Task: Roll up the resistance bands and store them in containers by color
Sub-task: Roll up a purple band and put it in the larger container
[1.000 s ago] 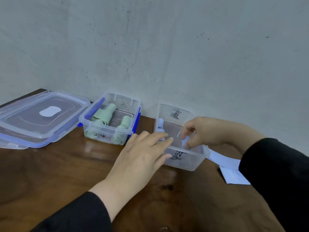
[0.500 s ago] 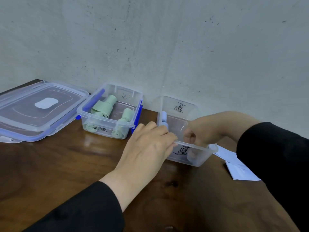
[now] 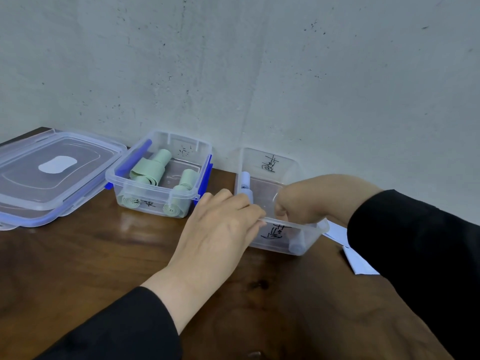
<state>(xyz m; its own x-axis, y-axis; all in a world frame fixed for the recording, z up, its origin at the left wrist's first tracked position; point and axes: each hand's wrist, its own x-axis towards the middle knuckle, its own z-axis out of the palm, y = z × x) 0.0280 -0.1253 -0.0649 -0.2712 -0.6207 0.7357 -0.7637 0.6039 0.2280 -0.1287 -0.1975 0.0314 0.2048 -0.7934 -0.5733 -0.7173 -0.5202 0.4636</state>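
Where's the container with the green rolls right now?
In the head view, the container of green rolls sits left of centre against the wall, between the loose lid on its left and the clear container both hands are at.

A single head-worn wide-angle camera looks forward and down from close above the brown bench (image 3: 78, 268), facing the speckled wall (image 3: 285, 74) behind it, with both sleeved forearms reaching in from the bottom edge of the view.
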